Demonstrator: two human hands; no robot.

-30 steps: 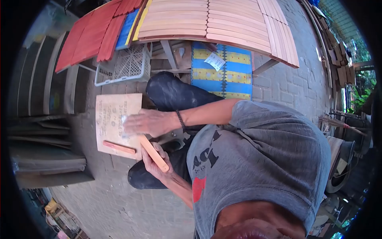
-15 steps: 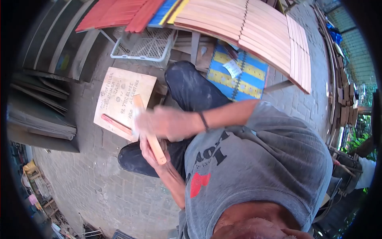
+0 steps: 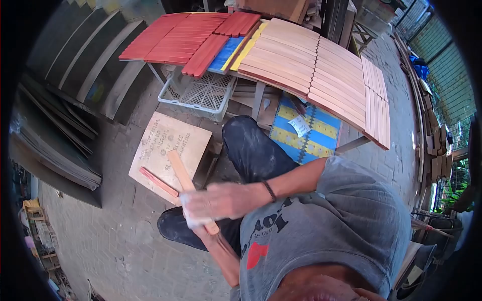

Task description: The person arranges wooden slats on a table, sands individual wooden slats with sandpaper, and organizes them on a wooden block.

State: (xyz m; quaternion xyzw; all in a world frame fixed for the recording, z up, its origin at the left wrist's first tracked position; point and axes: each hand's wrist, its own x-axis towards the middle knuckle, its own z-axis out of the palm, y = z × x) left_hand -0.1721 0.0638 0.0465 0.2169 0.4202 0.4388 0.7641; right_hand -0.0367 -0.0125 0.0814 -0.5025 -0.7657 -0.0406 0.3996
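Observation:
A pale, narrow wooden slat (image 3: 181,169) with a rounded end slants across my lap, its upper end over a wooden board with printed lettering (image 3: 168,133). From below, my left hand (image 3: 203,233) grips the slat near its lower end; most of its fingers are hidden. My right hand (image 3: 216,201), blurred by motion and with a dark band at its wrist, is wrapped over the slat. Under its fingers is a whitish pad (image 3: 190,213), cloth or paper, pressed on the wood. On the board lies a reddish slat (image 3: 158,181), apart from both hands.
Behind stands a low table with red slats (image 3: 170,37) and bare wooden slats (image 3: 286,50). A white plastic crate (image 3: 196,103) sits under it, beside a blue and yellow slatted panel (image 3: 301,131). Dark sheets (image 3: 57,145) lean at the left.
My right hand with the whitish pad has slid down the pale slat toward its lower end. The camera view has shifted, so the surroundings appear lower.

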